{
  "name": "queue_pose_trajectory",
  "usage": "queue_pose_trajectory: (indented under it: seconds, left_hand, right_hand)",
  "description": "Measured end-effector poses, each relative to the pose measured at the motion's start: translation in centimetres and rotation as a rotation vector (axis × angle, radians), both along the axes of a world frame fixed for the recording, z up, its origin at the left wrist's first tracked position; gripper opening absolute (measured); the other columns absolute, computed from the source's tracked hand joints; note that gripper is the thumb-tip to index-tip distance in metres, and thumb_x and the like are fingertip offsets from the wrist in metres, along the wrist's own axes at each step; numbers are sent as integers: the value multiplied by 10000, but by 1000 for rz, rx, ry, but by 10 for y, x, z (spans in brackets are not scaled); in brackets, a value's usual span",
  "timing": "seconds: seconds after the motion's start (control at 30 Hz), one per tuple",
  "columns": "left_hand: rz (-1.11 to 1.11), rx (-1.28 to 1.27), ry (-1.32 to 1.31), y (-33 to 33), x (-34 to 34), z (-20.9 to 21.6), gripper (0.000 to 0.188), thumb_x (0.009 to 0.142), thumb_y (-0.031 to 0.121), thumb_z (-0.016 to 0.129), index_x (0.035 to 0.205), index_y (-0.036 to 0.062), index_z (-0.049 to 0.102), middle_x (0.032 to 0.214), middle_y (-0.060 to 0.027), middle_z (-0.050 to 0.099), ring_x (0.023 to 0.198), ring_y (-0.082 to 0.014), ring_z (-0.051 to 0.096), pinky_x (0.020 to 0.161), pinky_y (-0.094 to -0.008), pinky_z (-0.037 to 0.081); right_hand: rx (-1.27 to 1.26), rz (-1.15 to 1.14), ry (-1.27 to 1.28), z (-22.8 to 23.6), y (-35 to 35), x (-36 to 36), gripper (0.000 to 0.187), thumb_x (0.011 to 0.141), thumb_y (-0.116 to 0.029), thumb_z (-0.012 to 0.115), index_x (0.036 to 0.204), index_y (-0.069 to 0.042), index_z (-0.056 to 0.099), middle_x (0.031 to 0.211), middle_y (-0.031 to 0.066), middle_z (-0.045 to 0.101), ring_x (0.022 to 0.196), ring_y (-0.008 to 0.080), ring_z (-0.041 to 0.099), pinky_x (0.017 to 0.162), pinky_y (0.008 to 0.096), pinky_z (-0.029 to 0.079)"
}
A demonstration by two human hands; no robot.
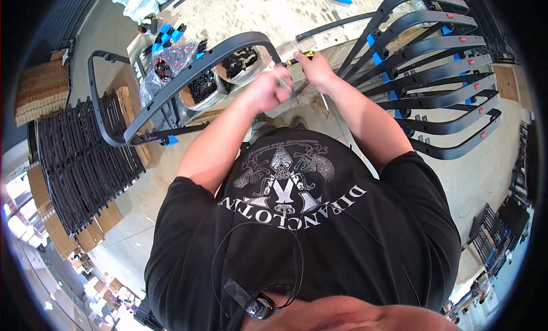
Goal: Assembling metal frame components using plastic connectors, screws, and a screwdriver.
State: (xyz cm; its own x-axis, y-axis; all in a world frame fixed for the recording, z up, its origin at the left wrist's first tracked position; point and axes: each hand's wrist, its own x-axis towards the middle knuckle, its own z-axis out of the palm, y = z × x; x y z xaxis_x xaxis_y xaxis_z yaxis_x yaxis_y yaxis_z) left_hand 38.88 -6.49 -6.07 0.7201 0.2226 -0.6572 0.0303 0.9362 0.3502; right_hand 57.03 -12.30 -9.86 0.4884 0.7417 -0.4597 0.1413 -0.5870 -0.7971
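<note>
My right hand [315, 71] is closed around a screwdriver with a yellow and black handle [295, 58]. A thin metal shaft [326, 105] shows below that hand; whether it belongs to the same tool is unclear. Close by on the left, my left hand [274, 88] is curled but smeared by motion, so its grip cannot be made out. It is at the near end of a bent black tubular frame [197, 65], which stretches left past the bins. A blue clip [169, 141] sits at the frame's lower side.
Bins of small black parts [202, 90] stand behind the frame. On the right, several curved black frames [439, 71] with blue clips lean in a row. A worn worktable [245, 14] carries a black bar [337, 25]. Stacked black frames [85, 154] stand at left.
</note>
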Motion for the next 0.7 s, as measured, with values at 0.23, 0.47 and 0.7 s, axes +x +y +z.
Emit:
queue_pose_trajectory:
  seconds: [0.23, 0.47, 0.7]
  left_hand:
    - [-655, 668, 494, -10, 9, 9, 193, 886, 233, 653, 883, 42, 621, 639, -44, 599, 463, -171, 554, 415, -310, 414]
    - [-500, 1475, 782, -35, -4, -73, 246, 884, 258, 633, 922, 14, 635, 645, -55, 590, 471, -211, 580, 476, -356, 508]
    - [-381, 679, 452, -20, 6, 3, 235, 886, 249, 624, 899, 17, 658, 688, -95, 622, 468, -227, 593, 487, -379, 497]
  right_hand:
    - [-55, -38, 76, -18, 4, 7, 686, 920, -469, 678, 1194, 151, 567, 1146, 315, 661, 1052, 376, 672, 895, 425, 516]
    - [122, -12, -109, 4, 7, -13, 564, 934, -419, 699, 1068, 119, 597, 848, 176, 678, 747, 236, 643, 693, 386, 516]
    - [53, -4, 29, -8, -3, -2, 647, 919, -465, 686, 1123, 140, 583, 1030, 285, 692, 969, 364, 692, 864, 424, 524]
